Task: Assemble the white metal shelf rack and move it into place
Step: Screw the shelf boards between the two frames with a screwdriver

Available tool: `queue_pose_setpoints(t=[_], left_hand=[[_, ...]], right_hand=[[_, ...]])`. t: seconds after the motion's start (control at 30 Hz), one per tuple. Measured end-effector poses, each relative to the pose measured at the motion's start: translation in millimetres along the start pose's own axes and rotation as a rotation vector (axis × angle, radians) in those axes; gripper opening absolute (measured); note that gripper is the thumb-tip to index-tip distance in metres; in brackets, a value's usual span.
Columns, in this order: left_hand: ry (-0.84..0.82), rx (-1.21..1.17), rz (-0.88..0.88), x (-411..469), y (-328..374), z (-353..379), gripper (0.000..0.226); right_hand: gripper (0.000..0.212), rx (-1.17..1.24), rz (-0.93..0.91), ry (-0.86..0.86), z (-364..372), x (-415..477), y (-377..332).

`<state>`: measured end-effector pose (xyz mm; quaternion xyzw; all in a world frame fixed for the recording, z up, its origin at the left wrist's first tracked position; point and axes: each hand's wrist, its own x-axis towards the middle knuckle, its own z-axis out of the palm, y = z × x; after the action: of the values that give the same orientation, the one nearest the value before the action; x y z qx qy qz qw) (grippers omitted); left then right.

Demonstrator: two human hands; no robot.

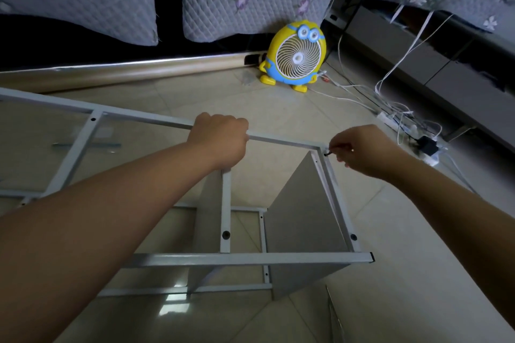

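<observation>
White metal fills my view: the shelf rack (245,257) lies on its side on the tiled floor (404,273), its upper frame rail running under my fingers. I see the left hand (220,139) wrapped around that rail, fingers curled and pressed together over the top edge. The right hand (362,150) sits at the rail's far corner, thumb and fingertips pinching a small dark screw (326,152) against the corner hole — I cannot tell how deep it sits. Grey shelf panels (303,220) hang below both hands. Beyond the fingers stands a yellow fan (295,56), with white cables (390,108) just right of it.
</observation>
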<state>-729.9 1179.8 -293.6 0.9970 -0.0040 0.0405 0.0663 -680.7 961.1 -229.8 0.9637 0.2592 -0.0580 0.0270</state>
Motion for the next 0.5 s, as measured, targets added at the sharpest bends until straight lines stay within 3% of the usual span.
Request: queue_pose_setpoints(t=[0.2, 0.5], left_hand=[[-0.005, -0.001, -0.003, 0, 1, 0, 0.025], [-0.026, 0.002, -0.086, -2, -1, -4, 0.014]], right_hand=[[0.024, -0.125, -0.042, -0.057, -5, 16, -2], [0.024, 0.015, 0.055, 0.027, 3, 8, -10]])
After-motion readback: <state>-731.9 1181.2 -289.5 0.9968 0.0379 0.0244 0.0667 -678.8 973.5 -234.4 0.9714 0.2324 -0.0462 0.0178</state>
